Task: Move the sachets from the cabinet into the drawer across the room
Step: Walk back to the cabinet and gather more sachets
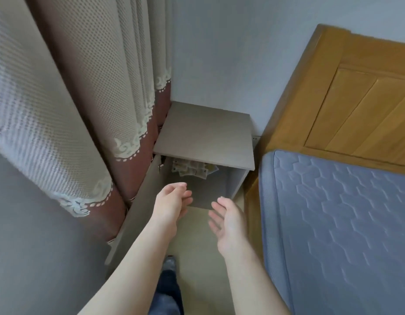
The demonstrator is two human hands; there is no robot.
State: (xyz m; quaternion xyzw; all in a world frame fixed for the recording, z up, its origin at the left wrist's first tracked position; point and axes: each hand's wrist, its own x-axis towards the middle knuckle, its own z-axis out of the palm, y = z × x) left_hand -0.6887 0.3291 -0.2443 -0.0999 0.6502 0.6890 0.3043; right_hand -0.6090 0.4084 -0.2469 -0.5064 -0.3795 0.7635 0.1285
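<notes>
Head view, the only one. Small grey cabinet [206,135] stands in the corner between the curtain [72,105] and the bed [338,214], top bare. Its door [138,205] is swung wide toward the curtain side, hinge visible at the top inside edge. Sachets [190,170] lie in a loose pile at the back of the compartment, partly hidden under the overhanging top; count not readable, pale wrappers, some blur.

Left hand [172,205] is reaching forward at the cabinet mouth, fingers loosely curled, thumb up, nothing in it. Right hand [228,221] is beside it, a bit lower and further out, palm turned inward, fingers spread, also empty. Neither touches the sachets or the cabinet. Both hands are near the opening but short of the pile.

Step in hand, as I judge it: the reach-in for a pickup, at the cabinet end of the task. Nothing is carried now. The drawer across the room is not in frame.

Next move calls for going deeper and lower into the compartment, under the top's lip, and scooping or pinching the pile. The two hands look set to gather from both sides. Sachets are thin and slippery-looking, likely to slide apart, so cup them together before lifting out. Then turn away and carry them across the room.

A leg in dark trousers and a shoe [169,264] show on the floor below the arms.
</notes>
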